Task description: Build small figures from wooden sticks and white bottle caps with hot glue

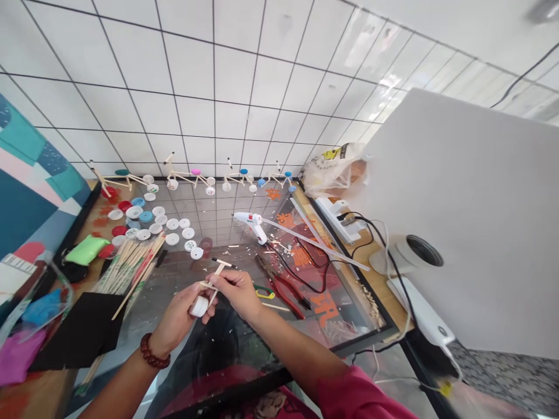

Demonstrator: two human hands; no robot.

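Observation:
Over the front of the glass tabletop, both my hands are closed on a small stick-and-cap model. My left hand [174,317] grips it near a white bottle cap [200,306]. My right hand [239,293] pinches the pale wooden sticks [220,269] joined to it, with a black-tipped crosspiece [224,263] on top. My fingers partly hide where the sticks meet the cap. Beyond them lie a white glue gun [253,226] and red-handled pliers [283,286]. A yellow-green cutter [264,292] rests beside my right hand.
Several similar models [187,177] stand along the tiled wall. Loose bottle caps [172,224] spread at left, near a bundle of sticks [133,262] and black sheets [81,331]. A power strip [340,221] with cables and a clear glue stick [323,247] are at right.

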